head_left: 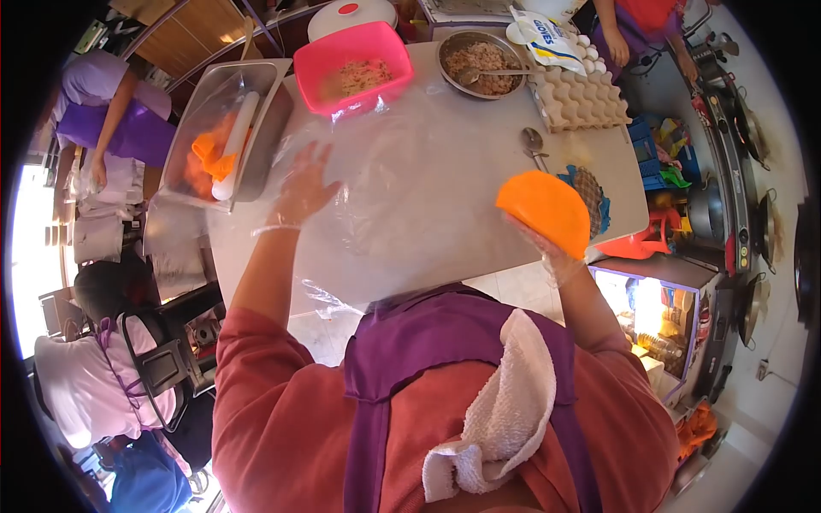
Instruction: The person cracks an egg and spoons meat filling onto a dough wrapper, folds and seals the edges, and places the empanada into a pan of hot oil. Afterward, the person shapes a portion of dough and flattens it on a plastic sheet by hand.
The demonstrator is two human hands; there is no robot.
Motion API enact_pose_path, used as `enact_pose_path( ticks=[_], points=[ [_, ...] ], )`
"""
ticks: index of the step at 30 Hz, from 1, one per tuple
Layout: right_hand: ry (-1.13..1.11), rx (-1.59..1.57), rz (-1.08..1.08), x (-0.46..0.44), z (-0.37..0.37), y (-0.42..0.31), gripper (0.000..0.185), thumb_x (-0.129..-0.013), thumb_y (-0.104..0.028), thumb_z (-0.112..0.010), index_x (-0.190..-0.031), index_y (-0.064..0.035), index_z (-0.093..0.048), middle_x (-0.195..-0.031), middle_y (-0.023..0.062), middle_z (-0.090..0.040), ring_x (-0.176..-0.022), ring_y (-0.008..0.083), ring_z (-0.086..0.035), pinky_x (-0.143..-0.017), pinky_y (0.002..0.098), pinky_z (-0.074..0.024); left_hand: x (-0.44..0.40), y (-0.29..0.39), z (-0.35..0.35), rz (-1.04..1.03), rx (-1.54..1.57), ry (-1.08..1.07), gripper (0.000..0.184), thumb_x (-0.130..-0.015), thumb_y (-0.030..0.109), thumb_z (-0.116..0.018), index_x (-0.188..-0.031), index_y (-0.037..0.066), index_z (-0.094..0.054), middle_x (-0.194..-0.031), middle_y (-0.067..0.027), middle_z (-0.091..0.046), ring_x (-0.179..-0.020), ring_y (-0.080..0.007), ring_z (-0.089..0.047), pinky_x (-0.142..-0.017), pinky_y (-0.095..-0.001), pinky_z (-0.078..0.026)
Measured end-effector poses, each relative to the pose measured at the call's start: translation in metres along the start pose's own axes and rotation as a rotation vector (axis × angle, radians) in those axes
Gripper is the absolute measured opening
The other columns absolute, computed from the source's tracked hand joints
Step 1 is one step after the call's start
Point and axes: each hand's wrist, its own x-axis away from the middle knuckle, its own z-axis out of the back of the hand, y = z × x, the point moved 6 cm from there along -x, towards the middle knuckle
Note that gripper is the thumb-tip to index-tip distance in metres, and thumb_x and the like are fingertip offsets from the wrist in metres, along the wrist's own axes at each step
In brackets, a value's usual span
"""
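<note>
My left hand, in a clear plastic glove, has its fingers spread over a clear plastic sheet on the pale table. In my right hand, also in a clear glove, is a flat orange piece of dough with a rounded edge, raised above the table's right side. The palm is under the dough, so most of the fingers are hidden. Beyond that hand lie a metal spoon and a crumpled checked cloth.
On the left stands a steel tray holding orange dough and a white rolling pin. Along the back are a pink tub, a steel bowl of filling, egg cartons and a gloves packet. Other people stand at both sides.
</note>
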Motion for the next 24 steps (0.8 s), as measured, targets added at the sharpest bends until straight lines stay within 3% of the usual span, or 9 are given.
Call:
enact_pose_path(
  ticks=[4, 6, 12, 15, 16, 17, 19, 20, 24],
  points=[
    [0.16, 0.131, 0.194, 0.003, 0.025, -0.015, 0.057, -0.094, -0.05, -0.039, -0.133, -0.0093, -0.048, -0.14, 0.0141, -0.044, -0.132, 0.0395, -0.037, -0.105, 0.0659, -0.0263, -0.035, 0.073, -0.029, -0.323, -0.063, 0.062, 0.067, -0.088, 0.043, -0.055, -0.146, 0.021, -0.03, -0.152, -0.0113, -0.025, -0.139, -0.0337, -0.023, -0.111, -0.0502, -0.024],
    [0.144, 0.124, 0.204, 0.005, 0.026, -0.013, 0.057, -0.094, -0.05, -0.039, -0.132, -0.0094, -0.049, -0.14, 0.0139, -0.045, -0.132, 0.039, -0.037, -0.105, 0.0653, -0.0266, -0.045, 0.076, -0.059, -0.157, -0.1, -0.287, 0.064, -0.09, 0.046, -0.05, -0.146, 0.024, -0.03, -0.152, -0.0111, -0.024, -0.14, -0.0342, -0.021, -0.112, -0.0489, -0.023],
    [0.085, 0.127, 0.238, 0.028, 0.028, -0.014, 0.054, -0.095, -0.048, -0.038, -0.131, -0.0097, -0.05, -0.137, 0.0133, -0.048, -0.129, 0.0386, -0.04, -0.105, 0.0642, -0.0285, -0.084, 0.046, -0.074, 0.103, 0.133, -0.3, 0.055, -0.09, 0.04, -0.052, -0.139, 0.019, -0.041, -0.147, -0.0092, -0.034, -0.135, -0.0328, -0.032, -0.101, -0.054, -0.035],
    [0.074, 0.349, 0.344, 0.048, 0.031, -0.011, 0.048, -0.093, -0.04, -0.052, -0.13, -0.0098, -0.05, -0.135, 0.0116, -0.05, -0.127, 0.0333, -0.045, -0.105, 0.0563, -0.0351, -0.078, 0.048, 0.019, -0.117, -0.18, 0.692, 0.046, -0.087, 0.036, -0.057, -0.126, 0.014, -0.052, -0.117, -0.0116, -0.058, -0.109, -0.0311, -0.056, -0.086, -0.0494, -0.046],
    [0.105, 0.993, 0.495, 0.058, 0.015, -0.009, 0.049, -0.088, -0.032, -0.061, -0.131, -0.0096, -0.05, -0.134, 0.0102, -0.051, -0.124, 0.0295, -0.048, -0.104, 0.0504, -0.0385, -0.069, 0.053, 0.049, -0.132, -0.228, 0.921, 0.041, -0.086, 0.036, -0.059, -0.119, 0.012, -0.058, -0.103, -0.0129, -0.065, -0.099, -0.0319, -0.062, -0.082, -0.048, -0.049],
    [0.136, 1.642, 0.621, 0.065, 0.001, -0.004, 0.053, -0.084, -0.024, -0.069, -0.131, -0.0094, -0.049, -0.133, 0.0089, -0.052, -0.122, 0.0257, -0.051, -0.103, 0.0445, -0.042, -0.076, 0.046, 0.055, -0.139, -0.224, 0.918, 0.041, -0.086, 0.036, -0.059, -0.119, 0.012, -0.058, -0.103, -0.0129, -0.065, -0.099, -0.0319, -0.062, -0.082, -0.048, -0.049],
    [0.155, 1.951, 0.729, 0.076, 0.013, -0.013, 0.06, -0.079, -0.019, -0.074, -0.132, -0.009, -0.048, -0.132, 0.008, -0.053, -0.119, 0.0226, -0.052, -0.101, 0.04, -0.0436, -0.116, 0.014, 0.037, 0.026, -0.361, 0.244, 0.026, -0.084, 0.032, -0.06, -0.098, 0.011, -0.066, -0.088, -0.0097, -0.067, -0.095, -0.0266, -0.062, -0.083, -0.0471, -0.046],
    [0.167, 2.262, 0.827, 0.083, 0.019, -0.015, 0.067, -0.075, -0.013, -0.079, -0.133, -0.0087, -0.046, -0.131, 0.0071, -0.053, -0.117, 0.0194, -0.054, -0.1, 0.0356, -0.0452, -0.119, 0.012, 0.04, 0.019, -0.362, 0.243, 0.026, -0.084, 0.032, -0.06, -0.098, 0.011, -0.066, -0.088, -0.0097, -0.067, -0.095, -0.0266, -0.062, -0.083, -0.0471, -0.046],
    [0.198, 1.84, 0.713, 0.086, 0.018, -0.012, 0.062, -0.079, -0.016, -0.074, -0.133, -0.0093, -0.045, -0.132, 0.0077, -0.053, -0.119, 0.0214, -0.053, -0.101, 0.039, -0.0439, -0.113, 0.023, 0.068, 0.009, -0.306, 0.369, 0.03, -0.085, 0.04, -0.06, -0.087, 0.011, -0.068, -0.085, -0.0097, -0.068, -0.086, -0.0286, -0.066, -0.076, -0.0474, -0.047]
  ],
)
